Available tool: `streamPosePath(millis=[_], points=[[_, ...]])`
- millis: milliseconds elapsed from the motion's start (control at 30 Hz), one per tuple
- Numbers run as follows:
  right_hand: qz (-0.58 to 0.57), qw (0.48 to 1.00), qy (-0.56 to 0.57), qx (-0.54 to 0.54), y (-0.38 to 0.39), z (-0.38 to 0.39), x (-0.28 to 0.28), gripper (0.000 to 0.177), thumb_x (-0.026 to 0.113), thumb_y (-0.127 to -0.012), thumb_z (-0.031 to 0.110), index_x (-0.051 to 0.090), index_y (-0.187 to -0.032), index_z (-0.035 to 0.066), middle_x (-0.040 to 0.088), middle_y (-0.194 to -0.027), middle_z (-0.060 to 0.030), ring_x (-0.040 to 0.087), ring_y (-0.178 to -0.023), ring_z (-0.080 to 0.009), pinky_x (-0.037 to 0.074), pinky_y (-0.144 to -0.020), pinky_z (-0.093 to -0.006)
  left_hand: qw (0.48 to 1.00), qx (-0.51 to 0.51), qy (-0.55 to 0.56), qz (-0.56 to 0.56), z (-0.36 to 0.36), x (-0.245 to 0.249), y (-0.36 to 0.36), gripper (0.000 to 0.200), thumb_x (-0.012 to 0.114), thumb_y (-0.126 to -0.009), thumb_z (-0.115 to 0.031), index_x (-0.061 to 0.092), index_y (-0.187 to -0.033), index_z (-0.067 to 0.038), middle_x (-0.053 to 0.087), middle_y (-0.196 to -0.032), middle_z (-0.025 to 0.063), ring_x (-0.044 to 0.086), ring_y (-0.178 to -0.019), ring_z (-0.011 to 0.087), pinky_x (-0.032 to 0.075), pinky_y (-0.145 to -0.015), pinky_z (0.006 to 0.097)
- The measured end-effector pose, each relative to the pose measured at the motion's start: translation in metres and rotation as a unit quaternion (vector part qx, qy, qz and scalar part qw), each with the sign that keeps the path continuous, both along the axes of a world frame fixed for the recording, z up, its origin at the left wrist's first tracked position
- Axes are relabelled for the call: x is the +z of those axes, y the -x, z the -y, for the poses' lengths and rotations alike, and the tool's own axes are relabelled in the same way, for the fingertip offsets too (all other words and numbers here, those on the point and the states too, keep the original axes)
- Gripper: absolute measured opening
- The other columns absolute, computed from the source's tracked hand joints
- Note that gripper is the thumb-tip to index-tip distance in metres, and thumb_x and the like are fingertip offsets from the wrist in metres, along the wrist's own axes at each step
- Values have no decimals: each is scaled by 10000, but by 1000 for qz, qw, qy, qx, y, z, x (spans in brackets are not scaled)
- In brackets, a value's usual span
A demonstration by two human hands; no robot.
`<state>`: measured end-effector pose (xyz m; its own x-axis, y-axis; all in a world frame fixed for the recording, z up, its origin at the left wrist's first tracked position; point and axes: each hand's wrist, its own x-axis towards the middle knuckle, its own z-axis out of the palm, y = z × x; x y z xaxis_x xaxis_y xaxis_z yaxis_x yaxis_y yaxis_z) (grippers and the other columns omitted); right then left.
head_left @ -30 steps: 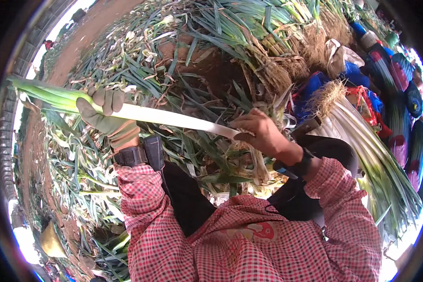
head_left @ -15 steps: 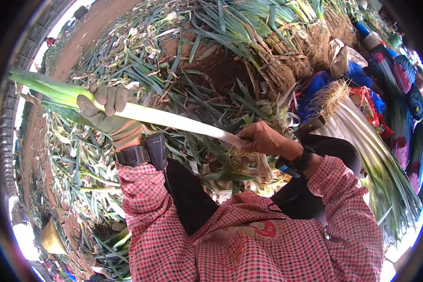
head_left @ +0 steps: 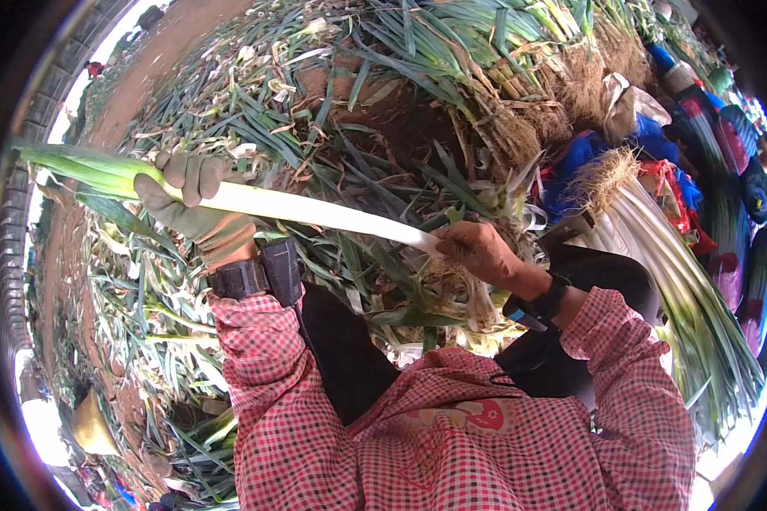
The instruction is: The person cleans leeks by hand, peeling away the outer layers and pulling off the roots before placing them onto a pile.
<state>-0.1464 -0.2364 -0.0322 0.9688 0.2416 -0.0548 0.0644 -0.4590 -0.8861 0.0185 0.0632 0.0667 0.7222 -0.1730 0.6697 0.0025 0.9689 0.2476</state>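
My left hand [head_left: 184, 198], in a grey-green glove, is wrapped round the upper part of a long green onion [head_left: 298, 207], where the green leaves meet the white stem. The leaves point to the far left. At the root end, the closed fingers of my bare right hand [head_left: 479, 253] pinch the tip of the stem; whatever roots are there lie hidden behind the fingers. The stem stretches slightly bowed between both hands, above a litter of leaves. To the right of my right hand lies a bundle of cleaned green onions [head_left: 656, 230], roots upward.
Several unpeeled green onions with dry roots [head_left: 507, 128] are piled at the back. Stripped leaves [head_left: 256, 115] cover the ground ahead and to the left. Blue and red plastic bags [head_left: 656, 183] lie beside the bundle. A yellowish object [head_left: 94, 426] sits at lower left.
The green onion and my left hand have shifted slightly left. My right hand stays at the root end, its fingers turned a little.
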Motion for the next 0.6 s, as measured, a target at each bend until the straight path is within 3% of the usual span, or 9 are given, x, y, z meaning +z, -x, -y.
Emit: streamPosePath(millis=[100,167,267,500,600], points=[[83,996,-8,-14,1,-1,-8,206,584,-852,100,630,-1025,-3,653,-841,-142,628,-754,-190,499,-696,-319,1000,3,13,-25,-2,0,1,274,579,-864,-225,546,-908,43,442,-612,-14,459,-467,84,417,-472,261],[-25,998,-61,-7,1,0,-12,208,577,-855,100,631,-1029,-1,659,-837,-133,632,-761,-182,500,-707,-314,1000,5,11,-18,-6,0,0,278,582,-862,-229,546,-901,45,454,-618,-10,456,-460,83,418,-468,261],[-72,992,-106,-4,2,0,-11,197,570,-856,91,632,-1019,-2,665,-840,-121,636,-765,-171,504,-697,-308,1000,-1,7,-24,-6,2,2,277,585,-861,-224,548,-905,48,465,-621,-1,456,-456,81,419,-470,262],[-98,991,-72,60,4,0,-2,196,541,-889,79,615,-1030,-34,661,-816,-88,615,-732,-122,500,-664,-276,1000,-23,-12,7,-8,1,-3,290,561,-878,-230,553,-907,58,476,-624,12,445,-453,75,401,-469,251],[1,999,-11,47,5,0,-4,202,598,-822,46,633,-1013,-13,658,-818,-106,629,-744,-169,499,-674,-290,1000,-4,-6,-2,-5,0,-1,292,554,-883,-247,561,-903,44,474,-627,5,422,-449,73,385,-468,244]])
